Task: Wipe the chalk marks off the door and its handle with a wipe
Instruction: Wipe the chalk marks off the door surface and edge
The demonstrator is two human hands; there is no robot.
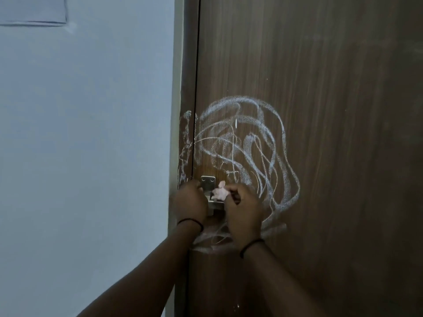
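Observation:
A dark brown wooden door (332,110) carries a big tangle of white chalk marks (247,145) above and right of its metal handle (209,186). More chalk runs down the door frame (185,145) and below the handle. My right hand (243,211) is shut on a crumpled pale pink wipe (219,193) and presses it against the handle plate. On the handle's left side my left hand (190,202) grips the handle, with its fingers curled around it. Most of the handle is hidden behind both hands.
A pale blue-grey wall (87,145) fills the left half of the view, with a rectangular panel outline (34,19) at its top left. The door's right part shows bare wood grain.

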